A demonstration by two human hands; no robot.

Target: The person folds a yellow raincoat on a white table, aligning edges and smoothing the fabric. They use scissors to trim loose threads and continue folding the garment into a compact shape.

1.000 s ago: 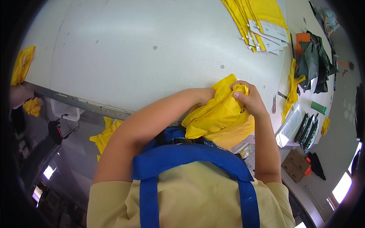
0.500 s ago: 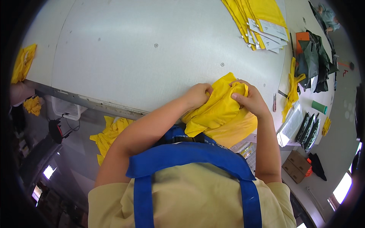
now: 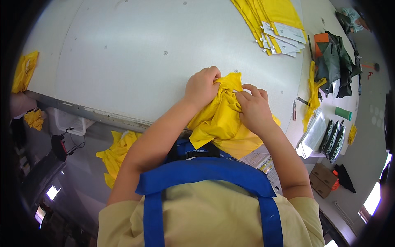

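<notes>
We see both hands closed on one bunched yellow cloth [image 3: 222,119] at the near edge of a wide white table [image 3: 135,57]. The left hand [image 3: 201,87] has its fingers curled shut into the upper left folds of the cloth, knuckles up; the right hand [image 3: 254,108] presses just beside it, fingers bent and pinching a gathered ridge of the same fabric, so that the two grips nearly touch across the crumpled top. Below the grips the cloth hangs in loose folds over the table edge toward the person's blue apron straps [image 3: 205,173]. Beyond the hands, well apart on the far side of the table, lies a fanned stack of flat yellow bags [image 3: 271,16] with white labels. To the right of the right hand we note a yellow strip of fabric [image 3: 313,96], a dark green bundle [image 3: 335,61] and a small green cylinder [image 3: 343,113]. Left of and below the left forearm, under the table edge, a second heap of yellow cloth [image 3: 115,152] lies apart from the grip; another yellow piece [image 3: 24,70] rests at the far left table corner.
</notes>
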